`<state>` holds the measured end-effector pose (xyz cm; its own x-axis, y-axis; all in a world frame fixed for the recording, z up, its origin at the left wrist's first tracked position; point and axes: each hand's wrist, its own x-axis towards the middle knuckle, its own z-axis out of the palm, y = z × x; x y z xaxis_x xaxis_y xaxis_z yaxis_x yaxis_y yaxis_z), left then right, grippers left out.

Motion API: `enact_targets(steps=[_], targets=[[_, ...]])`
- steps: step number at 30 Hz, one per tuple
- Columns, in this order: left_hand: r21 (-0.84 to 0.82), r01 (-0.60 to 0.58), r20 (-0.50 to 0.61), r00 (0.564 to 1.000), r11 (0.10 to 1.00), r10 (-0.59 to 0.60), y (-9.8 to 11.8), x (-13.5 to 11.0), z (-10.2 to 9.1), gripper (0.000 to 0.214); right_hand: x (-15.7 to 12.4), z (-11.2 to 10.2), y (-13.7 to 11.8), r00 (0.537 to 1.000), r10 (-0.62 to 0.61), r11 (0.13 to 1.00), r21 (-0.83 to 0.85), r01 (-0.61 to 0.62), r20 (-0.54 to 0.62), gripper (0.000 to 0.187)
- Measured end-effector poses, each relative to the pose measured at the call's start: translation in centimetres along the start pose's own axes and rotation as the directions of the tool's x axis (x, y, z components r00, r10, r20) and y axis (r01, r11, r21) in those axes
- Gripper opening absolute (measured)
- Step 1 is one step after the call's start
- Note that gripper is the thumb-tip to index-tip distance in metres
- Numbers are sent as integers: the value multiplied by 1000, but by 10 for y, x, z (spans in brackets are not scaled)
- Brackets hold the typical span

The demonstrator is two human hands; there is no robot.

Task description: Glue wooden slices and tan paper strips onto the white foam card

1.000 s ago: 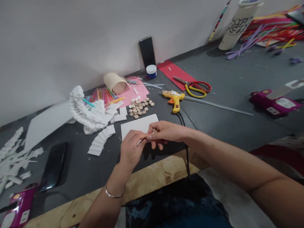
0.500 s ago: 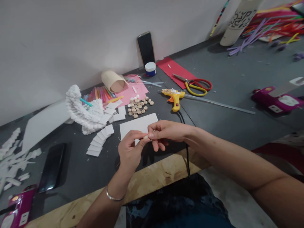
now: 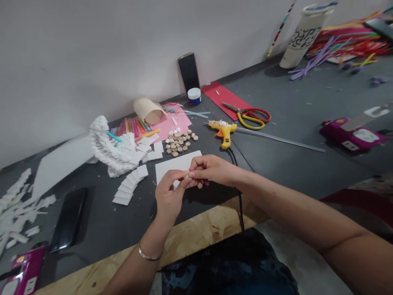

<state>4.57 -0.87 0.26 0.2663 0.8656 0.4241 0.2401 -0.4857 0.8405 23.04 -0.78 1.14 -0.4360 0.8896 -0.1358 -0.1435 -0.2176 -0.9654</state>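
My left hand (image 3: 168, 191) pinches a small pale piece (image 3: 186, 176) between thumb and fingertips. Against it from the other side press the thumb and index finger of my right hand (image 3: 212, 169), its other fingers curled below. Fingers cover most of the piece, so its exact kind does not show. Under and behind both hands lies a white sheet (image 3: 172, 164). Just past the sheet sits a cluster of small beige round coils (image 3: 178, 143) with a few white ones. Fanned white card squares (image 3: 130, 184) lie left of my left hand.
A yellow glue gun (image 3: 225, 133) with its black cord lies behind my right hand, near scissors (image 3: 253, 116) on red paper. A fluffy white shape (image 3: 113, 157), a dark phone (image 3: 69, 219) and white scraps (image 3: 18, 217) are leftward. A purple device (image 3: 353, 133) stands right.
My hands still pinch the small piece; the right hand's lower fingers have curled in closer. The whole view has shifted slightly.
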Motion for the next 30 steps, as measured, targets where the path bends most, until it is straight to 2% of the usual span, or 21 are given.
enact_targets(steps=[6,10,13,16,20,24,27,30], targets=[[-72,81,17,997,994,-80,10,2,-1,15,-1,4,2,987,-143,986,-96,135,-76,26],[-165,199,-10,979,966,-204,7,3,-2,17,-1,6,6,958,-261,960,-136,244,-121,21],[-276,288,1,954,917,-299,2,4,-4,27,-2,7,6,947,-281,947,-202,248,-153,21],[-281,318,32,946,905,-323,2,6,-6,25,-3,8,4,939,-295,926,-293,236,-176,20],[-149,242,0,970,959,-245,5,6,-8,23,-3,9,6,950,-262,938,-278,208,-172,18],[135,131,17,991,982,-135,7,4,-10,17,0,8,9,959,-205,967,-192,168,-194,17],[348,-16,92,996,937,-17,9,3,-11,14,2,9,11,957,-182,978,-144,152,-225,18],[478,-167,182,979,862,89,12,4,-11,14,2,10,11,955,-183,976,-161,148,-233,16]])
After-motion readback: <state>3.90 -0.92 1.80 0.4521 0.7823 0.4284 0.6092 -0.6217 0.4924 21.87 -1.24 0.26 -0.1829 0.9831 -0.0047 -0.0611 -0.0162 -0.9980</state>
